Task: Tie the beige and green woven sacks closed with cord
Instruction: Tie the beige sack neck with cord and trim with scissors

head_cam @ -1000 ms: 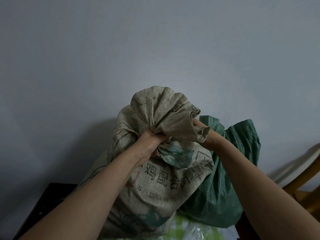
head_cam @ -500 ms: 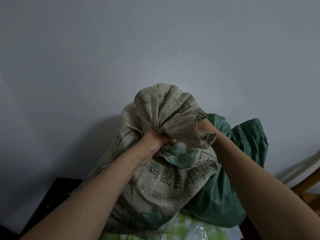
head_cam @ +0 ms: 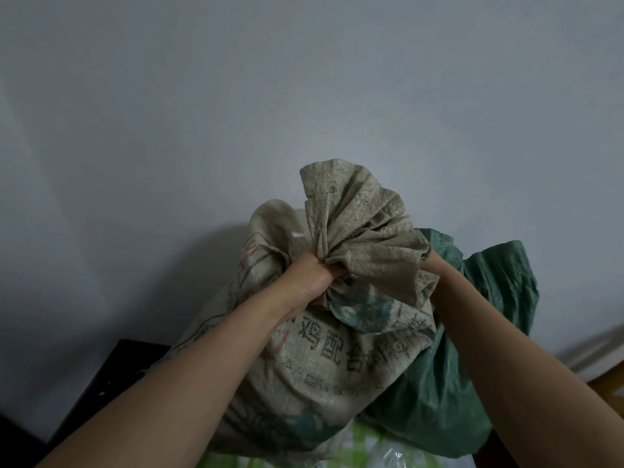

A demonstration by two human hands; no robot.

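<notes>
Against the pale wall (head_cam: 304,96), the beige sack (head_cam: 320,366) stands upright at the centre, with the green sack (head_cam: 472,366) touching it behind and to the right. The left hand (head_cam: 304,282) has its fingers clenched round the gathered neck, just under the flared mouth (head_cam: 364,238) that fans out above the fist. The right forearm (head_cam: 479,332) reaches behind that flare. The right hand is hidden there, so I cannot tell whether its fingers grasp anything. No cord shows plainly; a small pale scrap (head_cam: 297,234) near the neck may be one end, but it is too small to tell. The step in hand looks like cinching the neck. To do it well, the fist should squeeze the pleats tight and low, leaving enough flare above that wraps cannot slip off, and the cord should go on right against the fist.
</notes>
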